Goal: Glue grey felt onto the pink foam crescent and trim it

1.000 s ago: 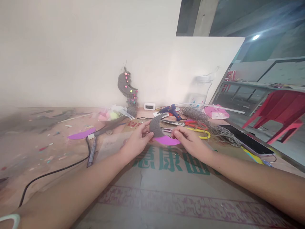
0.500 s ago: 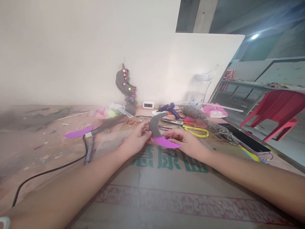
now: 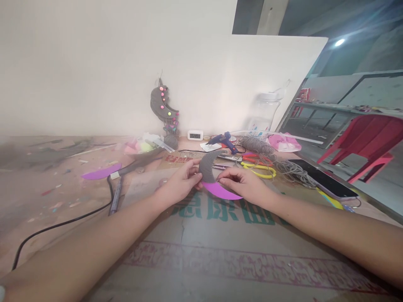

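A crescent-shaped piece is held up over the cardboard; its upper part is wound with grey yarn and its lower part is bare purple. My left hand grips the crescent by its outer left edge, thumb in front and fingers partly behind. Inside the curve, my right hand has thumb and forefinger pinched together, close to where the grey winding stops. Whatever lies between those fingertips is too small to make out.
Behind the hands lie a blue glue gun, yellow-handled scissors, grey yarn and a phone. A decorated crescent hangs at the wall. To the left are another purple piece, a pen and a black cable.
My right hand's fingers have closed into a pinch at the inner curve. The crescent has tilted slightly and its purple end has moved a little down and right.
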Available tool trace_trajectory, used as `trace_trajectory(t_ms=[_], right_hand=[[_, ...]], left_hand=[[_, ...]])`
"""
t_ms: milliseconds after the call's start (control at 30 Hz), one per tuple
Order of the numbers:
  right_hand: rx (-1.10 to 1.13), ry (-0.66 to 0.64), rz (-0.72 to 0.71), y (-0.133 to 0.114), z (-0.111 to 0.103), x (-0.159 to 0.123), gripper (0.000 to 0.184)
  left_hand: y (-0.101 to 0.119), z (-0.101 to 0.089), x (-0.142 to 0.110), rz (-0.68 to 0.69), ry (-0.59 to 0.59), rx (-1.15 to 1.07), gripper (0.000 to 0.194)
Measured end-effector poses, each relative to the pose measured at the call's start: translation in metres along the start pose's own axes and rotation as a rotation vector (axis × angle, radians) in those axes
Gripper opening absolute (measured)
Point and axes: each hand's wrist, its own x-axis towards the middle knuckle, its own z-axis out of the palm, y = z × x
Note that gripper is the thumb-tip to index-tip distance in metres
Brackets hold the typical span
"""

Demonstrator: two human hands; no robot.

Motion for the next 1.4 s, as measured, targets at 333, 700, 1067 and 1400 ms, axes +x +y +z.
trace_trajectory(t_ms=[333, 700, 1067, 1400], right_hand=[[0.137, 0.208, -0.081, -0.001, -0.003, -0.009, 0.024], [-0.134, 0.104, -0.151, -0.006, 0.003, -0.010, 0.010], [-0.485, 0.028, -0.388, -0.006, 0.011, -0.012, 0.014], [-0.420, 0.007, -0.394, -0.012, 0.000, -0.022, 0.015]], left_hand=[[0.001, -0.004, 0.002, -0.022, 0.171, -0.076, 0.044], [0.006, 0.003, -0.003, -0.001, 0.158, 0.063, 0.030], [0.012, 0.004, -0.008, -0.134, 0.261, 0.225, 0.058], [0.016, 0.001, -0.010, -0.160, 0.377, 0.290, 0.044]])
